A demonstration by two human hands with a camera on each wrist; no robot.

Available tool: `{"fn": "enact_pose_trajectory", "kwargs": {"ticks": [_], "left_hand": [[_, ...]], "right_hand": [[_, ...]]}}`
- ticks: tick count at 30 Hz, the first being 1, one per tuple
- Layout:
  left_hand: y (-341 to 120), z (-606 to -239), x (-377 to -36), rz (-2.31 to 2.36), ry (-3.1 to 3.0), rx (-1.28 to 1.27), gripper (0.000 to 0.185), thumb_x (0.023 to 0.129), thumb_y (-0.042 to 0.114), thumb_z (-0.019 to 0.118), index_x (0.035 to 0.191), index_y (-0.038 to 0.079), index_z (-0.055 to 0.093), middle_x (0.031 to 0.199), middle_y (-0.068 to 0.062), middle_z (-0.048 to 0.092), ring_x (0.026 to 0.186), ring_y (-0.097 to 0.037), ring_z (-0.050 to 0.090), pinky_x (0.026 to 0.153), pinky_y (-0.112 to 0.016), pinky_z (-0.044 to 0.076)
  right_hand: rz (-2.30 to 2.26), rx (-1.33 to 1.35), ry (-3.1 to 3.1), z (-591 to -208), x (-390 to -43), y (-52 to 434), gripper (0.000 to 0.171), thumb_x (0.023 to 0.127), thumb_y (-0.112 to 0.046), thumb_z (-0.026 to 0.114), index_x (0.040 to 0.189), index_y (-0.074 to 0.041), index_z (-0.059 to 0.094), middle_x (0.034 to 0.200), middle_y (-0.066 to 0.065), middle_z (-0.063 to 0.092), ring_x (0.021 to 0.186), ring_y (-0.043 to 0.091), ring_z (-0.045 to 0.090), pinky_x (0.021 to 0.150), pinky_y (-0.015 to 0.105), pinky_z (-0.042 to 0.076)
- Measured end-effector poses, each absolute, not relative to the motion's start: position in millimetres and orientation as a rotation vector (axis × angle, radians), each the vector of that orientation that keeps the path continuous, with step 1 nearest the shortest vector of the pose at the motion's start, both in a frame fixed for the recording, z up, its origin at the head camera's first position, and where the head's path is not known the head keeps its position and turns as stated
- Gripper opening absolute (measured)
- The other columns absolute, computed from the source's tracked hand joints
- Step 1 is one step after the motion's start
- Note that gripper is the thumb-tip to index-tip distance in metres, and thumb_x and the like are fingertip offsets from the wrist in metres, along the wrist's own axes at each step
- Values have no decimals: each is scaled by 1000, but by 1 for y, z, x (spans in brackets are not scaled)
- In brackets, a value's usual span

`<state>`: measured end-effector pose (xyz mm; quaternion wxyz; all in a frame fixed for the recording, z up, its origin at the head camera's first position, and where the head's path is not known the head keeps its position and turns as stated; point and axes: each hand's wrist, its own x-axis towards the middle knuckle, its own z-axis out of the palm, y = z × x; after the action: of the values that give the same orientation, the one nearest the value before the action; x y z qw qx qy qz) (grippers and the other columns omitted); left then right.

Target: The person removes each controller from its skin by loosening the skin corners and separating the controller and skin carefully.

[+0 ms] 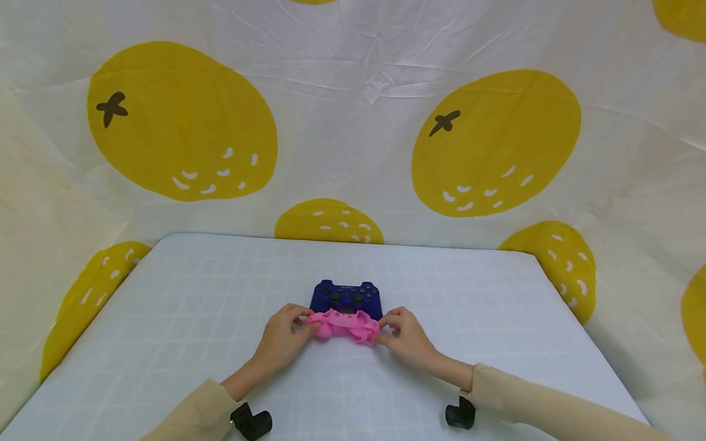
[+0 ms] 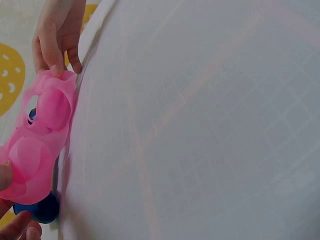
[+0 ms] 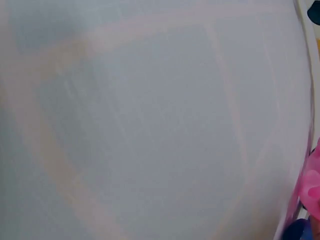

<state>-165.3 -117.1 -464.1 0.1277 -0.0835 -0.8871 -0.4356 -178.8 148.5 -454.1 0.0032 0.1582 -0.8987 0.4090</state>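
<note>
A pink silicone controller cover (image 1: pixel 343 324) is stretched between both hands in the head view. My left hand (image 1: pixel 284 337) pinches its left end between thumb and fingers, and my right hand (image 1: pixel 407 338) pinches the right end. Directly behind the cover lies a dark blue game controller (image 1: pixel 345 296), its lower part hidden by the pink cover. In the left wrist view the cover (image 2: pixel 42 135) shows its rounded grip pockets and an opening, with a blue controller handle (image 2: pixel 44 207) beneath it. Only an edge of the cover (image 3: pixel 312 185) enters the right wrist view.
The table (image 1: pixel 220 275) wears a pale checked cloth. Behind it hangs a white curtain (image 1: pixel 342 122) printed with large yellow fruit. A black wrist camera (image 1: pixel 250 421) sits at the left sleeve, another wrist camera (image 1: pixel 460 413) at the right.
</note>
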Motion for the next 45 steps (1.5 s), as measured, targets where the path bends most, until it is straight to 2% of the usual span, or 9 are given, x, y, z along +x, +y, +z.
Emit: {"fn": "enact_pose_trajectory", "kwargs": {"ticks": [5,12,16,19,23,31,39,42,45], "left_hand": [[-120,-465,-167,-1392,-2597,-317,11,85,13,72,96,10,72,94,0,65,80,-10,56,67,-20,47],[-128,-468,-173,-1528,-2667,-545,16,96,25,58,105,15,66,93,4,60,84,-7,51,72,-20,45],[-132,-470,-178,-1651,-2663,-626,19,100,25,52,106,13,65,96,2,59,89,-8,50,78,-21,43],[-133,-471,-181,-1791,-2617,-719,23,101,23,47,108,8,64,91,-3,55,85,-8,47,73,-21,41],[-136,-473,-186,-1889,-2589,-840,29,103,20,42,114,4,63,85,-5,48,73,-11,44,61,-22,40],[-143,-478,-191,-2055,-2582,-941,35,104,21,38,119,-4,58,96,10,52,78,-10,47,65,-22,43],[-147,-483,-194,-2306,-2483,-1058,42,104,18,33,118,-18,50,84,14,53,77,-2,49,65,-20,45],[-146,-482,-192,-2354,-2455,-1063,34,101,13,37,108,-16,53,80,14,54,75,-3,48,64,-19,45],[-142,-479,-188,-2247,-2502,-1012,19,98,12,47,96,-5,55,77,11,52,73,-3,47,61,-19,44]], "right_hand": [[1471,509,-2780,-448,-177,155,13,85,-11,69,95,-2,70,90,8,64,83,15,56,75,20,48],[1808,626,-2656,-446,-178,166,18,94,-2,55,106,10,59,93,22,66,77,10,62,70,20,53],[2106,749,-2494,-462,-188,172,27,97,-3,50,112,19,48,98,7,67,87,-1,63,81,19,54],[2337,791,-2383,-466,-191,173,34,99,-5,48,116,24,40,100,-7,67,95,0,65,86,21,53],[2511,755,-2320,-468,-192,173,33,101,-8,45,120,19,39,103,-12,68,99,3,66,89,24,53],[2616,795,-2322,-471,-194,175,41,102,-7,43,130,22,35,108,-10,68,101,4,65,90,24,53],[2867,956,-2280,-469,-193,177,31,103,-6,39,131,1,50,117,-5,64,109,7,62,96,26,50],[2926,953,-2280,-469,-192,176,31,102,-7,40,131,-2,51,118,-3,65,111,9,62,97,27,49],[2906,928,-2295,-468,-191,174,31,102,-8,40,131,-1,50,118,-2,64,111,10,63,98,28,49]]}}
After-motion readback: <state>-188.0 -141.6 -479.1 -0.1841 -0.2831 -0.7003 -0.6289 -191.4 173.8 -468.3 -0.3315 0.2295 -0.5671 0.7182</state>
